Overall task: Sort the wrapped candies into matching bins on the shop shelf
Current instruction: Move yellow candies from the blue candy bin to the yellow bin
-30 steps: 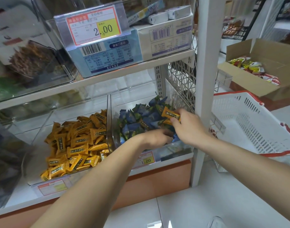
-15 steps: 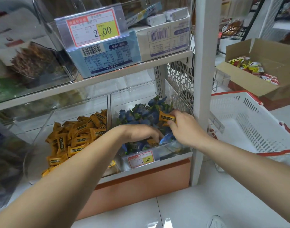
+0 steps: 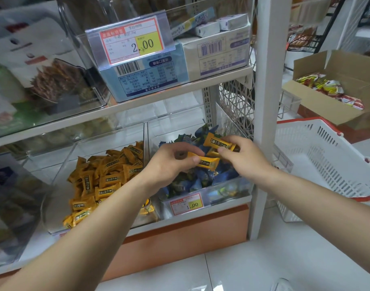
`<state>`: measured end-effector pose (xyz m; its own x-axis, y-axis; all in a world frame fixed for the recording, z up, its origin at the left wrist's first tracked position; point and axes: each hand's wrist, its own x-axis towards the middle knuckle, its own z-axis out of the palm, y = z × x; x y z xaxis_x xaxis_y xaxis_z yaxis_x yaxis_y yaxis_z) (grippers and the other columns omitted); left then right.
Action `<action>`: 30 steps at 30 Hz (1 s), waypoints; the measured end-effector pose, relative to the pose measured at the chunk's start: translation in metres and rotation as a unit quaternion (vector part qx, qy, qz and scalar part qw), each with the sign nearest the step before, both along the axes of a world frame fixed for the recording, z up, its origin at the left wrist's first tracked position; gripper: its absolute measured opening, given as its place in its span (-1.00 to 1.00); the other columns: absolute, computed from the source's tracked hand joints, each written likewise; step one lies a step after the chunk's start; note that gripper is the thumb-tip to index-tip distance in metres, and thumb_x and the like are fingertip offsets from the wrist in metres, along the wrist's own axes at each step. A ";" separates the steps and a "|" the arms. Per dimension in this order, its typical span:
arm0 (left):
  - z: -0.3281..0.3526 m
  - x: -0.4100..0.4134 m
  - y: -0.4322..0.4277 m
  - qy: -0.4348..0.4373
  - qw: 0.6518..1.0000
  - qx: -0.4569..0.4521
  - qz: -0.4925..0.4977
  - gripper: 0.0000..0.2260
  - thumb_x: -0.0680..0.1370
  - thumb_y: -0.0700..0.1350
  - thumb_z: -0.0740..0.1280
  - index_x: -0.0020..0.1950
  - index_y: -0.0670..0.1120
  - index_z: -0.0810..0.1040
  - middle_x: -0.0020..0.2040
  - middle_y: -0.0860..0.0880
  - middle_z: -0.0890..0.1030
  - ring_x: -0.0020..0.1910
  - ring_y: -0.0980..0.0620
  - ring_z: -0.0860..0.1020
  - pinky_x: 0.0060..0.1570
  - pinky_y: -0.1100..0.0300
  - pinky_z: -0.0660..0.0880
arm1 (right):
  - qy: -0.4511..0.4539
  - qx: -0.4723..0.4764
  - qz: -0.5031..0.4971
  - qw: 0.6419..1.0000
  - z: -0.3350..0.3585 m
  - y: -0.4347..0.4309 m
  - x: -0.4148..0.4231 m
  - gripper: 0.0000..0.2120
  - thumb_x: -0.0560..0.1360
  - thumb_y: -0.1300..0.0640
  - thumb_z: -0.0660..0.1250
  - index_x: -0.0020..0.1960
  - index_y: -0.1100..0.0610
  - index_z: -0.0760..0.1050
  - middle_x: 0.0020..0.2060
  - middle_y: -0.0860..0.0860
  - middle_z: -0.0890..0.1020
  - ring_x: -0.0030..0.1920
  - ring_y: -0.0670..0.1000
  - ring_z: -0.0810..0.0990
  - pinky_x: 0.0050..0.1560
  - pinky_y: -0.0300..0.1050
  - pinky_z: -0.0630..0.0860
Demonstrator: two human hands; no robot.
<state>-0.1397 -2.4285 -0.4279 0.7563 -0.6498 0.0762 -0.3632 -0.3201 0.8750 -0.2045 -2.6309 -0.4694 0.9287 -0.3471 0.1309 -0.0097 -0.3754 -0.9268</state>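
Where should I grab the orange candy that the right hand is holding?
Pinch the free left end of the orange candy, coming from the left: the right hand pinches its right part, so that flat end sticks out clear over the blue candies.

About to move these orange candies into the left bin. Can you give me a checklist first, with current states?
1. Left hand pinches the lower orange candy: ok.
2. Right hand holds the upper orange candy: ok.
3. Whether the right hand holds a second candy: cannot tell.
4. Orange bin has bare room at the back: ok.
5. Other orange strays in the blue bin: cannot tell, the hands cover part of the pile.
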 end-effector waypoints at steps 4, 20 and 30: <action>-0.002 -0.010 -0.012 -0.029 0.998 -0.044 0.039 -0.86 0.54 -0.18 0.45 -0.08 0.07 0.69 -0.16 -0.07 0.68 -0.16 -0.07 0.64 -0.08 0.04 0.61 | 0.023 0.160 0.063 0.985 0.007 0.009 -0.002 -0.85 0.62 0.16 0.27 0.08 -0.01 0.59 -0.12 -0.01 0.67 -0.14 0.02 0.65 -0.27 -0.17 0.55; -0.001 -0.015 -0.008 -0.006 0.999 -0.012 0.030 -0.69 0.62 0.00 0.34 0.35 0.04 0.44 0.00 -0.05 0.67 -0.18 -0.03 0.70 -0.22 0.05 0.62 | 0.039 0.202 0.143 0.968 0.011 0.037 -0.001 -0.80 0.67 0.17 0.20 0.18 0.16 0.57 -0.08 0.14 0.67 -0.13 0.07 0.67 -0.31 -0.21 0.50; 0.008 -0.015 0.006 0.054 0.983 -0.125 0.122 -0.82 0.55 -0.14 0.44 0.11 -0.05 0.51 -0.10 -0.15 0.65 -0.35 -0.04 0.67 -0.36 0.18 0.57 | 0.034 0.251 0.111 0.961 0.024 0.059 0.005 -0.79 0.67 0.05 0.22 0.24 0.08 0.51 0.18 0.09 0.59 -0.01 0.11 0.71 -0.21 -0.12 0.64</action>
<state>-0.1549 -2.4220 -0.4194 0.8994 -0.4198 0.1217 -0.2035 -0.1557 0.9666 -0.1993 -2.5715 -0.4458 0.9876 -0.1426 -0.0650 -0.0481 0.1193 -0.9917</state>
